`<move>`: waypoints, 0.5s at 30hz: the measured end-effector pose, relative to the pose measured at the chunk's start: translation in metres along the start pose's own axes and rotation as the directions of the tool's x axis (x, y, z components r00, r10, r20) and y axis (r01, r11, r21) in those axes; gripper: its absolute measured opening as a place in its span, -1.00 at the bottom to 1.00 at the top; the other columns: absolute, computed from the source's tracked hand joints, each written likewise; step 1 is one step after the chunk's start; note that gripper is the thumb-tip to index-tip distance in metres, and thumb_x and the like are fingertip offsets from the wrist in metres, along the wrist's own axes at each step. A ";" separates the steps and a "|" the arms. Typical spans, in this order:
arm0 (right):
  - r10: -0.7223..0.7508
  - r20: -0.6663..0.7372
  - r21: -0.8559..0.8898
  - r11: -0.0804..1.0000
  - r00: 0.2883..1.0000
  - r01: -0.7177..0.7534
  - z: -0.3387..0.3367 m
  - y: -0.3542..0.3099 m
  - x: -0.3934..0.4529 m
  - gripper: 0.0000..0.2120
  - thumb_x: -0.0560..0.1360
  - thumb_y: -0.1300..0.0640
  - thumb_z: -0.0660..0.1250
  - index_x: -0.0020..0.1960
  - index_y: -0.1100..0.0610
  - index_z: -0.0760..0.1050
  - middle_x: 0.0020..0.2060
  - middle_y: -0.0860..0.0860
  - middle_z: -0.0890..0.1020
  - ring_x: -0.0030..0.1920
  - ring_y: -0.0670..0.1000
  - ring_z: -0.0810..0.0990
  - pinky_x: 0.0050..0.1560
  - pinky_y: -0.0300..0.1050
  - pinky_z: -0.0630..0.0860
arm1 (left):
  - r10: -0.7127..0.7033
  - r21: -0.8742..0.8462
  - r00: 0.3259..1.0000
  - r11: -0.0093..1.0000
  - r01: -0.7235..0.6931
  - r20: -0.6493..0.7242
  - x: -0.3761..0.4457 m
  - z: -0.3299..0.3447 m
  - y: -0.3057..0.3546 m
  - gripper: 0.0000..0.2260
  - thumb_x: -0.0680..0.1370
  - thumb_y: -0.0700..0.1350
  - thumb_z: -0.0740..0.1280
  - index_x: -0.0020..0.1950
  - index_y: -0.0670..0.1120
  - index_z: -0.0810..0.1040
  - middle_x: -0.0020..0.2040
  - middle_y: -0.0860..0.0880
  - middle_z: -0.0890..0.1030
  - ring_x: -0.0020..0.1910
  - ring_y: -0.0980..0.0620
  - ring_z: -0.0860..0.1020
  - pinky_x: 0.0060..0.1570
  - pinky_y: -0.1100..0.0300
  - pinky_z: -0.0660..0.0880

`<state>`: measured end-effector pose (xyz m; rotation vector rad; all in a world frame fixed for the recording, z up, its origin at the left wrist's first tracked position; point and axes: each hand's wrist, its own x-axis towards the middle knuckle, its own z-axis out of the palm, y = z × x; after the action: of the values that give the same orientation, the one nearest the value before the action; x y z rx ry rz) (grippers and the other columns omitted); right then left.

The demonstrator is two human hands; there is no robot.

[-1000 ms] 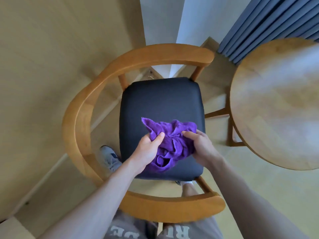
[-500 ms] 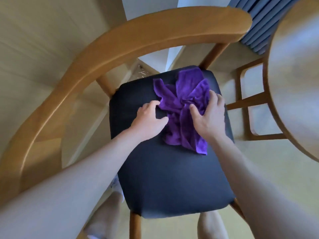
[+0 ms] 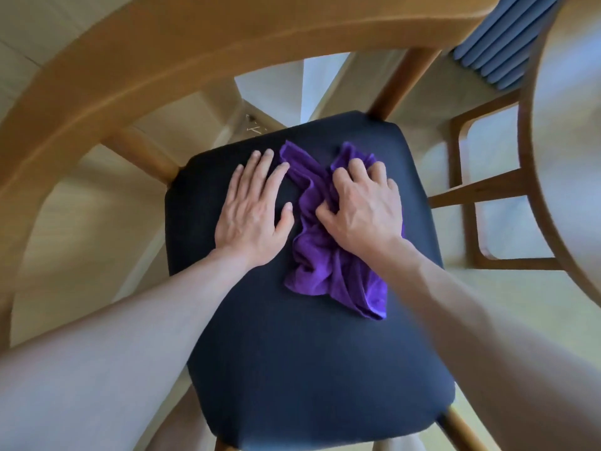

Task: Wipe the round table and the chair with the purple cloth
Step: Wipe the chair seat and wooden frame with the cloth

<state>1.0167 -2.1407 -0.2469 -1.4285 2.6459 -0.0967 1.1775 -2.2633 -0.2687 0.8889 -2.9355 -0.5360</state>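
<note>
The purple cloth (image 3: pixel 328 265) lies crumpled on the black seat (image 3: pixel 292 353) of the wooden chair, toward the seat's far right part. My right hand (image 3: pixel 361 206) presses down on the cloth with its fingers curled into the fabric. My left hand (image 3: pixel 253 206) lies flat on the bare seat just left of the cloth, fingers straight; its fingertips touch the cloth's edge. The chair's curved wooden backrest (image 3: pixel 195 50) arcs across the top. The round wooden table (image 3: pixel 572 151) shows at the right edge.
The table's wooden legs and crossbars (image 3: pixel 471 193) stand right of the chair. Blue curtain folds (image 3: pixel 507 47) hang at the top right. Pale floor and wall surround the chair.
My head has come closer to the seat. Both hands pushed the cloth from the seat's near edge toward its back. My left hand let go of the cloth and now lies flat.
</note>
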 end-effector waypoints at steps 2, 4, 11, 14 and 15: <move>-0.010 0.026 0.030 1.000 1.000 0.009 -0.004 -0.001 -0.015 -0.67 0.42 -0.18 0.29 -0.14 0.11 0.47 -0.11 0.03 0.53 -0.03 0.21 0.46 -0.23 -0.01 0.31 | 0.003 0.024 1.000 1.000 -0.003 -0.013 0.001 0.003 -0.001 -0.39 0.61 0.02 0.14 0.65 -0.12 0.20 0.68 -0.17 0.15 0.68 -0.14 0.07 0.65 -0.07 -0.03; -0.052 0.119 0.074 0.996 0.992 0.043 -0.011 0.001 -0.040 -0.68 0.41 -0.19 0.30 -0.19 0.08 0.41 -0.15 0.00 0.52 -0.03 0.17 0.45 -0.23 -0.02 0.38 | -0.009 0.026 1.000 1.000 0.009 -0.017 0.000 0.003 0.001 -0.38 0.59 0.00 0.14 0.65 -0.13 0.20 0.68 -0.17 0.15 0.68 -0.13 0.07 0.66 -0.06 -0.04; 0.089 -0.084 0.321 0.945 0.992 -0.057 -0.034 0.014 -0.011 -0.67 0.44 -0.12 0.32 -0.03 0.14 0.42 -0.06 0.05 0.46 -0.03 0.11 0.38 -0.03 0.02 0.41 | -0.010 0.058 1.000 0.998 0.011 -0.028 -0.001 0.003 0.002 -0.34 0.54 -0.01 0.14 0.65 -0.14 0.22 0.68 -0.18 0.16 0.68 -0.14 0.06 0.64 -0.13 0.02; 0.194 -0.152 0.299 0.944 0.969 -0.142 -0.026 -0.002 0.050 -0.55 0.46 -0.18 0.28 0.22 0.09 0.45 0.18 0.08 0.48 0.17 0.14 0.39 0.18 0.07 0.34 | -0.006 0.061 1.000 0.998 0.008 -0.027 0.001 0.004 0.002 -0.34 0.52 0.00 0.15 0.63 -0.14 0.24 0.67 -0.18 0.17 0.68 -0.13 0.05 0.64 -0.13 0.02; 0.212 -0.081 0.237 0.953 0.974 -0.188 -0.020 -0.013 0.061 -0.47 0.47 -0.21 0.25 0.34 0.05 0.43 0.31 0.07 0.46 0.30 0.16 0.38 0.30 0.13 0.30 | -0.008 0.063 1.000 0.998 0.009 -0.028 0.001 0.004 0.002 -0.34 0.52 0.00 0.15 0.63 -0.14 0.24 0.68 -0.18 0.16 0.68 -0.13 0.05 0.64 -0.13 0.02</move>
<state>0.9909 -2.1990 -0.2312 -1.1062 2.7382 -0.4504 1.1750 -2.2608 -0.2716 0.9077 -2.9402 -0.4293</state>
